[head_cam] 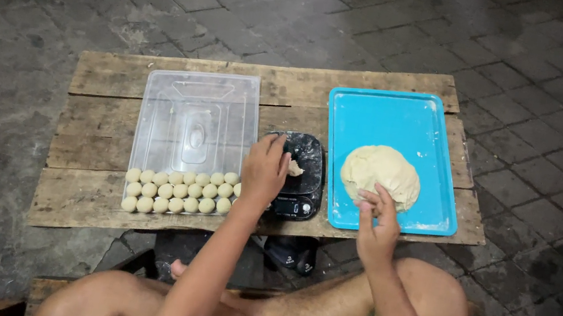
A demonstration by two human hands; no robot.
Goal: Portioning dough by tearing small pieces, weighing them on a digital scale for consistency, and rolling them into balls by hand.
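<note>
Three rows of dough balls [179,192] fill clear tray [196,119].

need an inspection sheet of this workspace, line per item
surface: low weathered wooden plank table, on grey paving
job's things: black digital kitchen scale with small dough piece; large pale dough mound on turquoise rectangular tray; rolled dough balls in rows in clear plastic container
clutter: nothing seen
hands: left hand over scale at the piece; right hand pinching mound's near edge
cables: nothing seen
surroundings: grey stone pavers; person's bare crossed legs
</note>
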